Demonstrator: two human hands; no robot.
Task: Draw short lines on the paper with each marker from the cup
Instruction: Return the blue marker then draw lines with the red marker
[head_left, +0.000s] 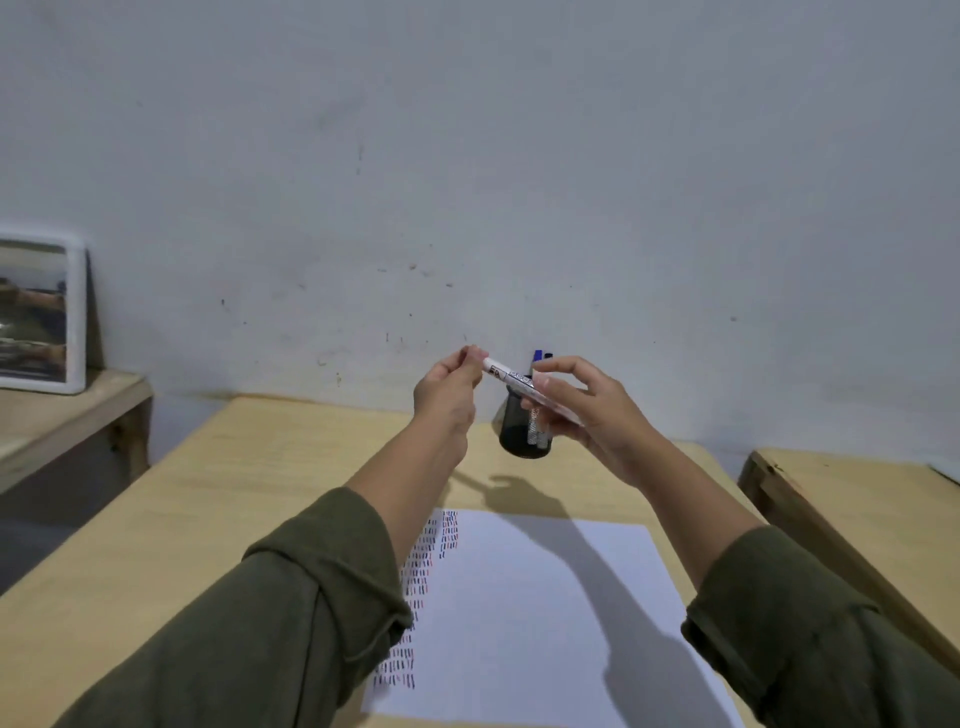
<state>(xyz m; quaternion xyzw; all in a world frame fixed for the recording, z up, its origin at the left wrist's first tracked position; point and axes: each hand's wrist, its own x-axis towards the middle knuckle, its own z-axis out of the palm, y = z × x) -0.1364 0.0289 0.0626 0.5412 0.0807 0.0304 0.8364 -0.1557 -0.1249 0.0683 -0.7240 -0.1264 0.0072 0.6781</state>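
At frame centre the white marker (511, 378) slants down-right, right hand (587, 405) gripping its barrel, left hand (451, 387) pinching its upper-left end (likely the cap).

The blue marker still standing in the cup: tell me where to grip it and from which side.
Pinch the blue marker by its top end, coming straight down from above. It stands upright in the black mesh cup, and only that end clears the rim. Both hands, left and right, are now busy with the white marker, so free one first.
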